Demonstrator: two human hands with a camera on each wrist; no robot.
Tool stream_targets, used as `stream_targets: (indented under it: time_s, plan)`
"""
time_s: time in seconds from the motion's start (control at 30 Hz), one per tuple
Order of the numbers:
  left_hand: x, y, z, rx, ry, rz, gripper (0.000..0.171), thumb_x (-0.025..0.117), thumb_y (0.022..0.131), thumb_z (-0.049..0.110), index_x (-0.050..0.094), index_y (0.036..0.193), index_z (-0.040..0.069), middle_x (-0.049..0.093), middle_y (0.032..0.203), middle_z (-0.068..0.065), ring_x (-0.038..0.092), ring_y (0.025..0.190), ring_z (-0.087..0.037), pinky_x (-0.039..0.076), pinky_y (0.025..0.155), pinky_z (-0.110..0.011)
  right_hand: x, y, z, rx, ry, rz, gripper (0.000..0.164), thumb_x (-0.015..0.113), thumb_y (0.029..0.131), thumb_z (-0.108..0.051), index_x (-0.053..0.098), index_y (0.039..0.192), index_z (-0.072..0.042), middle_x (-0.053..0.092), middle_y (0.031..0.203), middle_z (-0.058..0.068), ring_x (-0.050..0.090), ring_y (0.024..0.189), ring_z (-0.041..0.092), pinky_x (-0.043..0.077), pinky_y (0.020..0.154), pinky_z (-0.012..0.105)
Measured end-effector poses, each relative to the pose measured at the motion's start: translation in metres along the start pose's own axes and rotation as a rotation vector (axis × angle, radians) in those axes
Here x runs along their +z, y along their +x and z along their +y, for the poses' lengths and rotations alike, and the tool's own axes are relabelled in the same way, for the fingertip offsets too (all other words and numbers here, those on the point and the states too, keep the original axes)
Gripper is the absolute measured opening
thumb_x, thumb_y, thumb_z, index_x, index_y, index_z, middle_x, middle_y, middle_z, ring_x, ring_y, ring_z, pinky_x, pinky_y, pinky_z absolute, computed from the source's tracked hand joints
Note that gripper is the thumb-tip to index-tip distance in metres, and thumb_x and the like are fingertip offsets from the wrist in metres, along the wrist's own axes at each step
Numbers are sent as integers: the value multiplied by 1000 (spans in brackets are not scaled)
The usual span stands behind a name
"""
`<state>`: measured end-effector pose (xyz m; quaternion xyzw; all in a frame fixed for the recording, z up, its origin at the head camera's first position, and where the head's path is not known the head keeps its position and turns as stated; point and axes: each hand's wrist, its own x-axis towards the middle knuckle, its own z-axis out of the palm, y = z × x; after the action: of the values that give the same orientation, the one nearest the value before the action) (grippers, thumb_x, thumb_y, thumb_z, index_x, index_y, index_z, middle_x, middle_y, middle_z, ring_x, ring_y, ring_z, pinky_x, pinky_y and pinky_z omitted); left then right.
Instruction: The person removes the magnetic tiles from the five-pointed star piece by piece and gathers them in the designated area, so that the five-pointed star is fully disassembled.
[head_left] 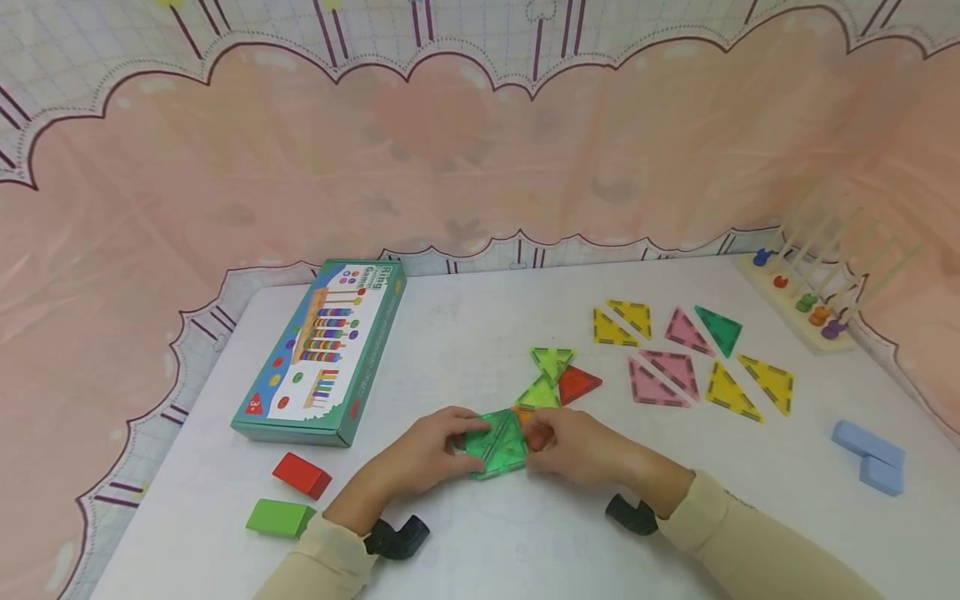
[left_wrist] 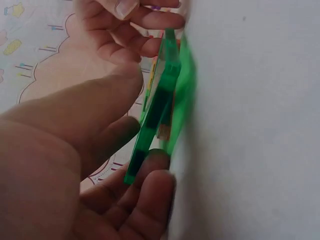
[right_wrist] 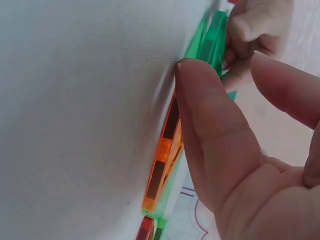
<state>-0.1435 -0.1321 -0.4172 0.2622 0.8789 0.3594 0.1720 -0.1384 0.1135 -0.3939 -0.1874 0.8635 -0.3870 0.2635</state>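
Observation:
My left hand (head_left: 431,446) grips a pair of translucent green triangular magnetic tiles (head_left: 497,444) at their left side, thumb near the front corner. In the left wrist view a green tile (left_wrist: 152,112) tilts up off the table between thumb and fingers, with more green close to the surface behind it. My right hand (head_left: 581,446) has its fingertips at the right edge of the green tiles and beside an orange tile (right_wrist: 165,150), which it partly hides. In the right wrist view its thumb and finger stand apart. Lime green triangles (head_left: 542,392) and a red triangle (head_left: 579,383) adjoin behind.
Loose yellow (head_left: 733,392), pink (head_left: 663,379) and dark green triangles (head_left: 720,329) lie at right. Further right are a pegged board (head_left: 798,312) and light blue blocks (head_left: 870,450). At left are a game box (head_left: 318,354), a red block (head_left: 302,475) and a green block (head_left: 279,517).

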Motion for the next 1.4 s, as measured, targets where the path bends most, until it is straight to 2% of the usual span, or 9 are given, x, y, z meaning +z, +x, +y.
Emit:
stream_targets:
  time_s: [0.17,0.3,0.43,0.63,0.87,1.07,1.2,1.3,1.4]
  plan:
    - [-2,-4,-1,-19,5,-35,34,65,81,35,61,114,26,51,98,12,48,86,-8,40,75,-28,2,0,2,-2,91,-20,28,66,80,-24,57,105,-13,56,95,-4,53,86,13,44,73,31]
    - [-1,-5,0,-39,-7,-70,33,66,79,35,61,112,31,52,97,14,49,88,-7,39,79,-29,4,1,3,-9,118,-8,28,67,80,-22,57,104,-12,55,96,-3,52,85,15,44,72,29]
    - [0,-4,2,-52,-12,-84,37,67,78,35,60,114,30,53,99,14,48,93,-7,38,83,-31,5,1,2,-26,108,11,28,67,80,-20,57,104,-10,55,96,-3,51,87,14,44,74,29]
    - [2,-4,2,-64,1,-41,50,69,76,37,54,122,25,53,111,10,48,96,-8,39,83,-32,4,0,-2,-39,114,-1,31,66,81,-19,56,107,-8,55,97,-1,51,87,15,44,75,30]
    - [6,-2,2,-81,1,15,56,73,72,36,52,122,24,53,90,11,49,83,-8,41,73,-28,6,0,-6,31,45,45,38,67,80,-24,55,114,-11,54,102,-3,47,90,16,41,76,32]
    - [7,-1,5,-116,-22,18,54,74,72,34,51,119,23,54,88,10,50,82,-8,41,73,-29,8,0,-11,-4,76,23,40,67,80,-21,54,116,-8,53,98,0,46,87,17,40,73,32]
    - [6,0,6,-128,-24,12,54,73,72,33,50,120,22,54,88,10,50,82,-8,41,73,-29,9,-1,-10,-11,91,28,41,67,80,-20,54,117,-8,53,98,-1,47,89,16,41,75,31]
    - [6,0,7,-132,-18,8,54,73,72,34,50,120,22,53,89,9,49,82,-9,41,73,-29,10,0,-10,-31,78,24,35,66,80,-20,56,113,-11,54,97,-4,49,87,14,42,75,30]
    - [5,1,8,-131,-10,4,54,73,73,34,51,120,21,52,89,8,48,82,-10,40,72,-30,12,0,-11,-53,53,5,24,65,81,-19,59,104,-14,56,90,-5,49,79,13,42,70,29]
